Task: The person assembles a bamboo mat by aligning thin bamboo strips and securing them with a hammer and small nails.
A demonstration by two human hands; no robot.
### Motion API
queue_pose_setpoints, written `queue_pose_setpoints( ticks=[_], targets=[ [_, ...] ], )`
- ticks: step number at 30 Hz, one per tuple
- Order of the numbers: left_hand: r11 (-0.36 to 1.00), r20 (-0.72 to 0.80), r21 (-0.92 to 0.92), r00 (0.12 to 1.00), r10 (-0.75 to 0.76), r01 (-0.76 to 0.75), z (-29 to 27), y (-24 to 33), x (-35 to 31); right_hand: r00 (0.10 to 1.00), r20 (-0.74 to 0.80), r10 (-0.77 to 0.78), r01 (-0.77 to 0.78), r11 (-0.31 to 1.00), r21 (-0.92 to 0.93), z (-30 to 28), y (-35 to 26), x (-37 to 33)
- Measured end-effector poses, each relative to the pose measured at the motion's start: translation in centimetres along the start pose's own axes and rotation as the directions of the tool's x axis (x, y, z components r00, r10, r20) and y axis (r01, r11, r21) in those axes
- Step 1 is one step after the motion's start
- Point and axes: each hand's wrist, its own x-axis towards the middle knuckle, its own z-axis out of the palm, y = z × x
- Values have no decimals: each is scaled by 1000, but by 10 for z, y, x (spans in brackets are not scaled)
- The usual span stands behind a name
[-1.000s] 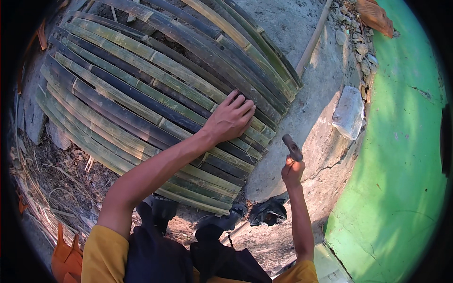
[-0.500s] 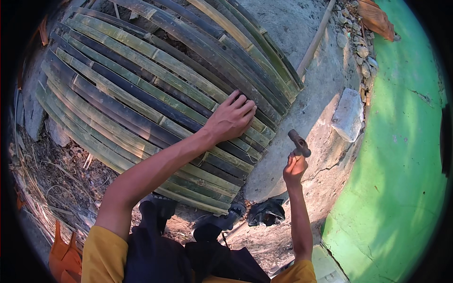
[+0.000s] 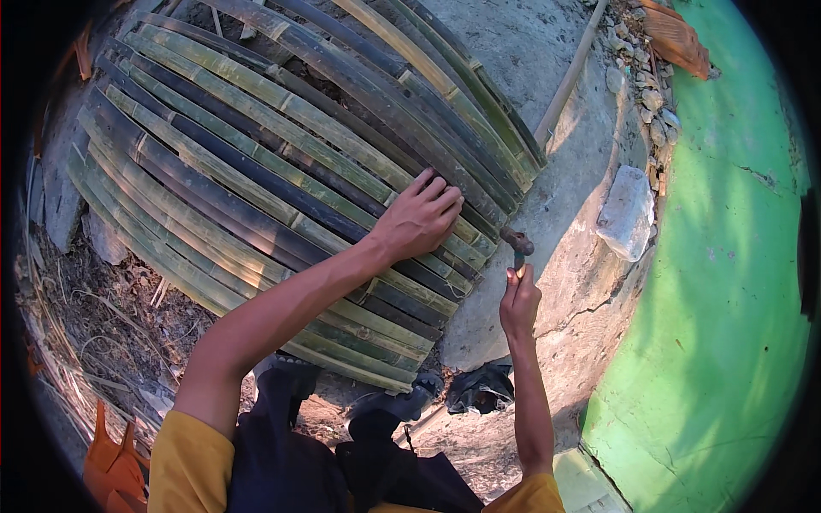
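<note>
Split bamboo slats (image 3: 256, 184), green, brown and dark, lie side by side as a wide panel in front of me. My left hand (image 3: 421, 215) rests on them toward their right ends, its fingers curled down over one slat; the thumb and whatever lies under the palm are hidden. In my right hand (image 3: 520, 301) is a hammer (image 3: 516, 240), gripped by its short visible handle close below the head. The dark metal head is right beside the slat ends, and I cannot tell whether it touches them.
Right of the panel, a whitish stone block (image 3: 627, 214) sits on the concrete ground near a green-painted surface (image 3: 710, 299). A pole (image 3: 575, 73) and small rubble lie beyond. A black plastic bag (image 3: 481, 389) is by my feet; an orange object (image 3: 114, 462) stands lower left.
My right hand has brought the hammer left and slightly up in the picture, closer to the slat ends, and the head has turned. The left hand stays in place on the slats.
</note>
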Motion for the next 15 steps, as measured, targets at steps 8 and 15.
queue_pose_setpoints(
  ticks=[8, 15],
  targets=[
    [999, -1, -31, 1000, -8, 8, 2, 1, 1, 998, 59, -2, 5, 999, -44, 1, 1, 4],
    [999, -3, -33, 1000, 2, -2, -1, 1, 3, 914, -401, -56, 122, 982, 141, -7, -1, -8]
  ],
)
